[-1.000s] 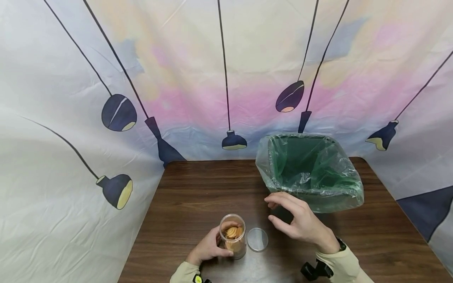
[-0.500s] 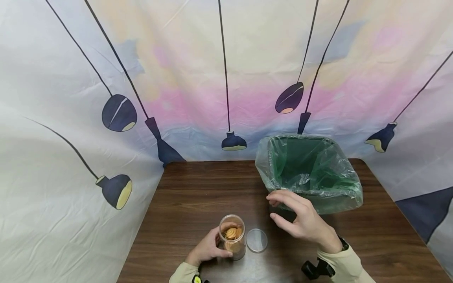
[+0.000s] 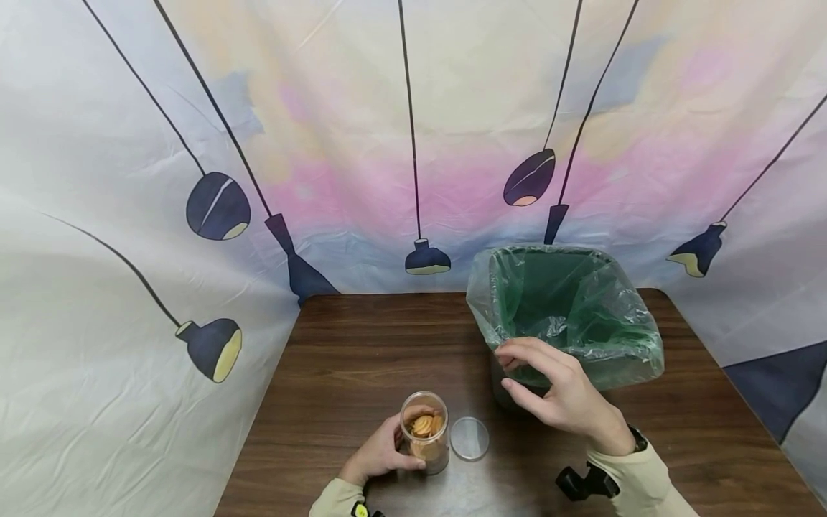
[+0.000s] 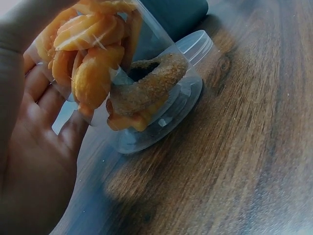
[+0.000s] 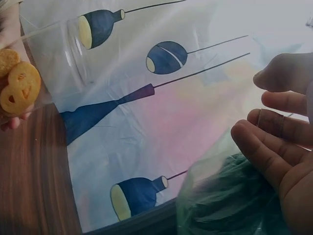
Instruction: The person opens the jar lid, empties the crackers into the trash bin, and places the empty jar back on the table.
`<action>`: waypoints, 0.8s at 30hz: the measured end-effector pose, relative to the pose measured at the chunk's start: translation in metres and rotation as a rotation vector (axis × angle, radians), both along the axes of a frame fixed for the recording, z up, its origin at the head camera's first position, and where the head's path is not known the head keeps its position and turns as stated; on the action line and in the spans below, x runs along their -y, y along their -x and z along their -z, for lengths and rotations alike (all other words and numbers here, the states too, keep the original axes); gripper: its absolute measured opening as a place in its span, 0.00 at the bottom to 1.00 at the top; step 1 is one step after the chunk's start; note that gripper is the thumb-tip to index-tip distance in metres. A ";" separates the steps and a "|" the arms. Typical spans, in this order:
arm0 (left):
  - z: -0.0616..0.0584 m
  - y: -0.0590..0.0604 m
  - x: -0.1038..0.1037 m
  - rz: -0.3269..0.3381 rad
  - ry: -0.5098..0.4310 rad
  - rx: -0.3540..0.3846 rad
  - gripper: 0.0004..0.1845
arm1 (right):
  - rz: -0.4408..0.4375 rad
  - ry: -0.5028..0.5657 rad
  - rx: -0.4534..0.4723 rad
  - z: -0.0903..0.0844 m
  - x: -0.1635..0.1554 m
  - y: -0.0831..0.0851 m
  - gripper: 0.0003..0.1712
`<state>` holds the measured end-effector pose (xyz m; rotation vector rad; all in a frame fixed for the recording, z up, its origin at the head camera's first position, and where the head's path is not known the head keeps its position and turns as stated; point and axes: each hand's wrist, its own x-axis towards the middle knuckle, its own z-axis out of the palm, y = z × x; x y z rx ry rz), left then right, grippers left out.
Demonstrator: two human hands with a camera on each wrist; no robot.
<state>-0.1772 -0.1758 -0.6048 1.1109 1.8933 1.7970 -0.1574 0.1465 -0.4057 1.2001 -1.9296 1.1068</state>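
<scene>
Right now your left hand, low and left of centre in the head view, wraps its fingers around the clear jar of orange snacks, which stands open-mouthed on the wooden table. The left wrist view shows the jar's base on the wood and the snacks pressed against the wall on your palm's side. With no lid on, a tilt or a squeeze of that thin plastic could, I judge, spill pieces onto the table.

Just to the right of the jar the clear lid lies flat on the table, near the jar but not touching it as far as I can tell. A sleeve sweeping through there could knock it away or off the near edge.

Further right, your right hand hangs with fingers loosely spread and gripping nothing, at the near rim of the green-lined bin. Whether the fingertips touch the liner I cannot tell. The bag's plastic is loose and crinkled at that rim, so a snagged finger could drag the liner off or tip the bin toward the jar.
</scene>
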 end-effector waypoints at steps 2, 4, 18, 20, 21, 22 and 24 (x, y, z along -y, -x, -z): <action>0.001 0.000 0.000 -0.006 0.002 -0.012 0.42 | 0.012 -0.005 0.009 0.003 -0.004 0.002 0.20; 0.002 0.000 0.000 -0.007 0.001 -0.027 0.43 | 0.027 -0.009 0.017 0.004 -0.007 0.003 0.21; -0.022 -0.009 -0.004 0.015 -0.042 -0.027 0.42 | 0.047 0.008 -0.012 -0.001 -0.012 0.004 0.18; -0.023 -0.009 -0.004 0.011 -0.039 -0.040 0.42 | 0.051 0.007 -0.017 -0.002 -0.012 0.004 0.18; -0.023 -0.009 -0.004 0.007 -0.037 -0.046 0.42 | 0.056 0.006 -0.022 -0.003 -0.013 0.005 0.18; -0.022 -0.009 -0.004 0.004 -0.034 -0.049 0.42 | 0.061 0.006 -0.026 -0.004 -0.013 0.005 0.18; -0.021 -0.009 -0.004 0.002 -0.034 -0.046 0.42 | 0.068 0.006 -0.036 -0.006 -0.014 0.005 0.18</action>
